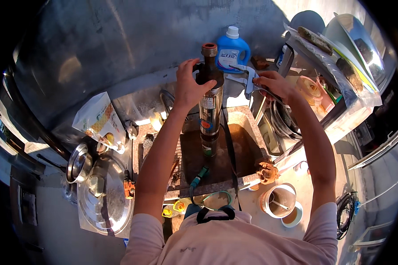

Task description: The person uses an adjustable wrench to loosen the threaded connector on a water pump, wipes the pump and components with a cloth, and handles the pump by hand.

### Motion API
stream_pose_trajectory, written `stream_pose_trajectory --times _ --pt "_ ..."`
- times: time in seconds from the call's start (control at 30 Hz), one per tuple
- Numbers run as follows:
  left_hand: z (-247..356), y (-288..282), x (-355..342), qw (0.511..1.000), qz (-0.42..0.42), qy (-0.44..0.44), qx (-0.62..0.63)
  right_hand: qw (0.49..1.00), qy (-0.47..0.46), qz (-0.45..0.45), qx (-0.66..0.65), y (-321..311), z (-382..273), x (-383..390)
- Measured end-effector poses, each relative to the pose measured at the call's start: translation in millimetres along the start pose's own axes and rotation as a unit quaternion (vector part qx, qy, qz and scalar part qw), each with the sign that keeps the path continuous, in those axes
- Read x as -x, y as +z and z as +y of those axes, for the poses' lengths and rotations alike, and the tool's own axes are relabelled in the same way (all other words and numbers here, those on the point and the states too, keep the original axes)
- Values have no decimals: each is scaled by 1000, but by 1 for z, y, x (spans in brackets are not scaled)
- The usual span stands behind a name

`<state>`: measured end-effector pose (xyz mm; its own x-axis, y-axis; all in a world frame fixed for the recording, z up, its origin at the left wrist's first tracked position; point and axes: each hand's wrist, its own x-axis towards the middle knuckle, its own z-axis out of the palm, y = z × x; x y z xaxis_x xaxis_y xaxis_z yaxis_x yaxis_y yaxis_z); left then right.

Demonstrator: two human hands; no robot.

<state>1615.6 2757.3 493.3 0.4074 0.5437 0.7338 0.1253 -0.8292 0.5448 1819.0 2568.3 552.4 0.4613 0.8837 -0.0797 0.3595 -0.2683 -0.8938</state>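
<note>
A tall metal submersible pump (211,108) with labels on its shiny casing stands upright over the stone sink. My left hand (191,84) grips its dark upper part, thumb across the front and fingers on the left side. To the right of the pump's neck, my right hand (275,84) holds a silver caliper (249,81). Its two jaws point left, spread apart, beside the pump; whether they touch it I cannot tell. A dark strap (230,150) hangs down just right of the pump. The pump's lower end reaches into the sink's shadow.
Around the pump is the stone sink (254,121), with a green hose nozzle (200,176) at its near edge. Behind stands a blue detergent bottle (232,46). A cluttered shelf (336,112) is at right, a white bucket (269,207) below. Left lie a round metal lid (90,207) and an orange-black drill (129,187).
</note>
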Motion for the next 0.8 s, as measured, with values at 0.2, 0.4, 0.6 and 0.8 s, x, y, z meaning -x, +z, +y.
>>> stream_pose_trajectory --times 0.2,0.4,0.6,0.8 --pt "-23 18 -35 985 -169 -20 34 998 36 -37 31 1 -34 -24" --pt "-42 30 -35 980 -164 4 111 995 43 -84 -12 18 -41 -31" --pt "-40 43 -24 976 -111 48 181 992 101 -63 -42 25 -55 -18" --pt "-45 41 -22 968 -113 26 223 992 116 -37 -46 35 -63 -14"
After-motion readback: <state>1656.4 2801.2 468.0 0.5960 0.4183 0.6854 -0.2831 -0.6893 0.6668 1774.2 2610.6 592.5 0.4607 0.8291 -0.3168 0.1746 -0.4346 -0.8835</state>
